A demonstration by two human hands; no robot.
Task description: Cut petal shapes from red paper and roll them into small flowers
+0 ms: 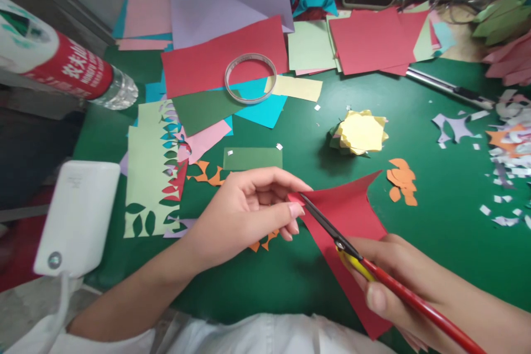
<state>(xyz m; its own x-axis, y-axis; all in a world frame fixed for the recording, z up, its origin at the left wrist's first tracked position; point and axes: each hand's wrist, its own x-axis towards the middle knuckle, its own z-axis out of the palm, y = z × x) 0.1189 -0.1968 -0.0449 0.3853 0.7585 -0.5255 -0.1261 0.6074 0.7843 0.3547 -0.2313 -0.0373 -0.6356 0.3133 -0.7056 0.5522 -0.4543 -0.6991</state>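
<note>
My left hand point(240, 221) pinches the left tip of a sheet of red paper point(348, 213) between thumb and fingers. In my right hand point(410, 276) is a pair of scissors point(326, 224) with dark blades and some yellow at the handle. The blades lie together over the red paper, their tips beside my left fingertips. Along the same line runs a long red rod point(418, 301); whether it belongs to the scissors I cannot tell. Right of the paper lie orange paper petals point(401, 181). Beyond it sits a yellow folded paper piece point(362, 133).
A tape roll point(227, 86) rests on coloured sheets at the back. Light green paper with leaf-shaped holes point(147, 171) lies left, near a white power bank point(77, 215) and a water bottle point(89, 69). A pen point(448, 87) and paper scraps point(510, 155) are at right.
</note>
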